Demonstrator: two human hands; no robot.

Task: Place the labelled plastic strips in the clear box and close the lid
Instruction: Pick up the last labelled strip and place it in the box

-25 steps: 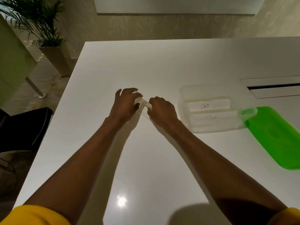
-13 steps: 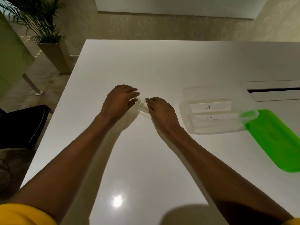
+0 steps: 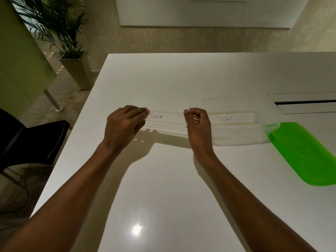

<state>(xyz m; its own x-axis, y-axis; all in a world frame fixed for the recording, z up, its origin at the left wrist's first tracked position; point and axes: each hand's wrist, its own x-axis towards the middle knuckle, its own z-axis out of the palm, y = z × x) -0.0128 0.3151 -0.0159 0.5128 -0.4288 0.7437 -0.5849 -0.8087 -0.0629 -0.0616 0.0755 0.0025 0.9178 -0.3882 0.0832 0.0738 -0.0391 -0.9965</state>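
I hold the TIGER strip (image 3: 164, 119) by its ends above the bench (image 3: 163, 179), left hand (image 3: 125, 124) and right hand (image 3: 197, 124) each in a pinching grip, just left of the clear box (image 3: 236, 137) holding the CAT strip (image 3: 232, 119). If it stays this level and long, an end could catch the rim and slip.

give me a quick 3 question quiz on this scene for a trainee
1. What word is written on the clear plastic strip held between the left hand and the right hand?
2. True or false: the flat bright green lid is already closed on the clear plastic box.
3. Which labelled strip lies inside the box? A) CAT B) LION C) BEAR

Key: 1. TIGER. 2. False; it lies on the white table to the right of the box. 3. A, the CAT strip.
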